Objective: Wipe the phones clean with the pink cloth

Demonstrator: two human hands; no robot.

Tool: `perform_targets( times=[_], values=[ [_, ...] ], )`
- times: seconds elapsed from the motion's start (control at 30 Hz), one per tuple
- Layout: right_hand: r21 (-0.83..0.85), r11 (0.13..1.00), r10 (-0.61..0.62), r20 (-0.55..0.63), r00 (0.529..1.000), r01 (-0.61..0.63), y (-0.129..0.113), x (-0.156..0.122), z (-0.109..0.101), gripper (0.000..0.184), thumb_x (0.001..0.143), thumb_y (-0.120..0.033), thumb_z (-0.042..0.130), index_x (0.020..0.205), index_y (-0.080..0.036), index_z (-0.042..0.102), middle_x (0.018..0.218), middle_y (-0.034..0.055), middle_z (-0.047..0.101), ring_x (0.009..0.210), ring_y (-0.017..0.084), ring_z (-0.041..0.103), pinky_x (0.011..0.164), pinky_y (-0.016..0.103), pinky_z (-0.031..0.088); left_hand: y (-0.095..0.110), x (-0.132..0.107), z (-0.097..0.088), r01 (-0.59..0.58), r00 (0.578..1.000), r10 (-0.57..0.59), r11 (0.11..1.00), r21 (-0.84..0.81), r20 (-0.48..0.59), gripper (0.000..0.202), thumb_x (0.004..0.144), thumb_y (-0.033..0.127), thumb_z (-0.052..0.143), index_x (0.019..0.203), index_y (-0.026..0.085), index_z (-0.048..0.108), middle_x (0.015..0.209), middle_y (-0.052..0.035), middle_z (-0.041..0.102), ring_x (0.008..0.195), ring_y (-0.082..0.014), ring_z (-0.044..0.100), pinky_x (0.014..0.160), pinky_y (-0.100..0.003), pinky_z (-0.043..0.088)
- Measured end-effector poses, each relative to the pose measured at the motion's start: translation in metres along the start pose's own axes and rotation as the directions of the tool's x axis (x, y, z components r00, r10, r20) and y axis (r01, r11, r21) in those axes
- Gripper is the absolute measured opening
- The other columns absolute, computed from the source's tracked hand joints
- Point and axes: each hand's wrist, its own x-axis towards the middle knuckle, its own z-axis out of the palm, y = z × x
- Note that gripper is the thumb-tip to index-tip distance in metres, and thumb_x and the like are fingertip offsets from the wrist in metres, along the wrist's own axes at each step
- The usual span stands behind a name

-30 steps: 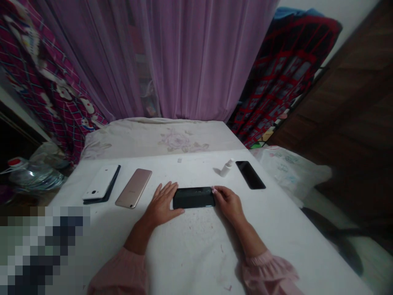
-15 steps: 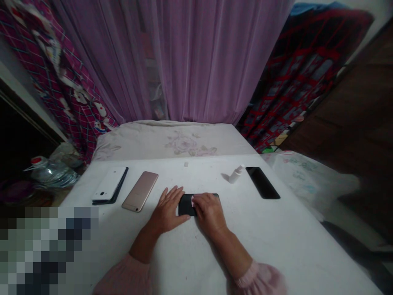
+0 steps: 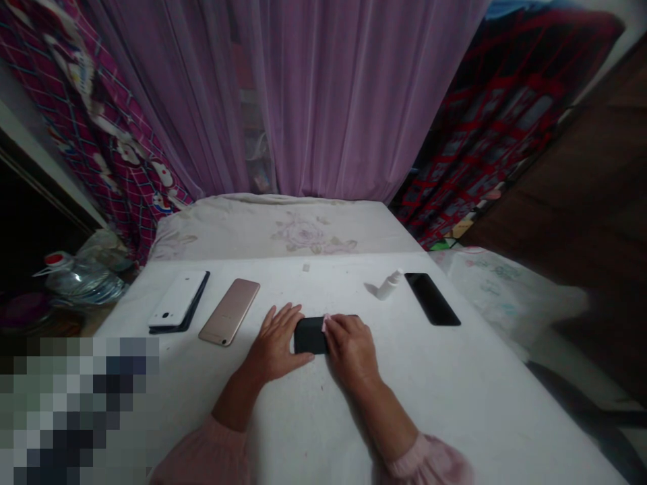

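Note:
A black phone (image 3: 309, 335) lies flat on the white table (image 3: 455, 391) in front of me. My left hand (image 3: 275, 343) rests open at the phone's left end, fingers spread and flat, thumb along its near edge. My right hand (image 3: 348, 347) lies on top of the phone and covers its right half, fingers together and pressed down. A pale pink bit shows at its fingertips; I cannot tell what it is.
A white phone on a dark case (image 3: 176, 310) and a rose-gold phone (image 3: 230, 311) lie at the left. A small white bottle (image 3: 389, 285) and another black phone (image 3: 432, 298) lie at the right. A bed and purple curtain stand behind the table.
My right hand moved from the phone's right end onto its top, then slid slightly back to the right. My left hand stayed at the left end.

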Motion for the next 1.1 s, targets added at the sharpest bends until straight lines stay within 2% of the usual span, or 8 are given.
perform_targets(
  times=[0.13,0.37,0.43,0.53,0.73,0.8,0.97,1.1],
  values=[
    [0.045,0.998,-0.053,0.053,0.997,0.051,-0.019,0.003,0.004,0.022,0.091,-0.021,0.057,0.108,-0.023,0.071,0.102,0.0067,0.07,0.091,0.022,0.058,0.077,0.035,0.041,-0.001,-0.001,0.002,-0.035,0.999,0.036,0.999,0.014,-0.031,0.069,0.077,0.049,0.07,0.135,0.02,0.045,0.146,-0.0136,0.048,0.139,-0.031,0.038,0.117,-0.055,0.021],
    [-0.016,0.984,0.176,-0.084,0.981,-0.178,0.042,-0.006,-0.015,0.023,0.091,-0.026,0.053,0.096,-0.021,0.075,0.093,0.0062,0.071,0.084,0.02,0.06,0.076,0.032,0.045,-0.002,0.0,0.0,-0.024,1.0,0.024,1.0,0.01,-0.009,0.07,0.073,0.05,0.074,0.13,0.019,0.049,0.145,-0.014,0.048,0.138,-0.0324,0.038,0.117,-0.057,0.022],
    [-0.032,0.976,0.213,-0.1,0.972,-0.217,0.05,-0.007,-0.017,0.024,0.091,-0.028,0.052,0.093,-0.02,0.075,0.089,0.006,0.071,0.08,0.019,0.06,0.075,0.031,0.045,-0.002,0.0,0.0,-0.027,1.0,0.026,1.0,-0.003,-0.015,0.07,0.073,0.05,0.074,0.13,0.019,0.049,0.145,-0.014,0.049,0.138,-0.0328,0.038,0.116,-0.057,0.022],
    [-0.054,0.972,0.223,-0.105,0.969,-0.229,0.042,-0.003,-0.012,0.023,0.09,-0.026,0.053,0.091,-0.02,0.075,0.087,0.0057,0.07,0.079,0.019,0.06,0.073,0.03,0.044,-0.001,0.0,0.0,-0.025,0.999,0.025,1.0,-0.016,-0.026,0.069,0.073,0.05,0.074,0.129,0.02,0.049,0.145,-0.0137,0.048,0.138,-0.0327,0.039,0.117,-0.056,0.021],
    [-0.003,0.993,0.118,-0.041,0.992,-0.118,0.006,0.007,0.002,0.022,0.091,-0.022,0.053,0.095,-0.022,0.075,0.093,0.0057,0.069,0.085,0.019,0.059,0.077,0.029,0.043,0.0,0.0,-0.001,-0.016,1.0,0.016,1.0,-0.004,0.009,0.07,0.071,0.048,0.076,0.128,0.018,0.049,0.145,-0.0156,0.048,0.139,-0.0328,0.036,0.117,-0.056,0.019],
    [-0.008,0.989,0.144,-0.039,0.989,-0.145,0.01,0.007,-0.001,0.022,0.091,-0.023,0.053,0.095,-0.022,0.075,0.094,0.0052,0.068,0.085,0.018,0.059,0.076,0.028,0.043,0.0,0.001,-0.001,-0.018,1.0,0.018,1.0,-0.004,0.009,0.069,0.072,0.049,0.076,0.128,0.018,0.049,0.145,-0.0154,0.048,0.14,-0.0326,0.036,0.117,-0.056,0.019],
    [-0.103,0.953,0.274,-0.103,0.956,-0.284,0.045,0.003,-0.012,0.024,0.091,-0.029,0.054,0.09,-0.02,0.076,0.088,0.0046,0.068,0.079,0.018,0.059,0.071,0.028,0.042,0.0,0.001,-0.001,-0.006,1.0,0.006,1.0,-0.021,0.007,0.068,0.072,0.051,0.074,0.128,0.02,0.049,0.146,-0.0137,0.048,0.139,-0.0322,0.037,0.117,-0.056,0.019],
    [-0.133,0.961,0.228,-0.121,0.966,-0.243,0.041,0.003,-0.007,0.024,0.092,-0.026,0.052,0.09,-0.02,0.075,0.089,0.0054,0.068,0.08,0.018,0.058,0.072,0.029,0.042,0.001,0.001,-0.002,0.0,1.0,0.0,1.0,-0.03,0.002,0.067,0.072,0.051,0.074,0.127,0.02,0.051,0.145,-0.0133,0.049,0.139,-0.032,0.037,0.117,-0.055,0.019]
  ],
)
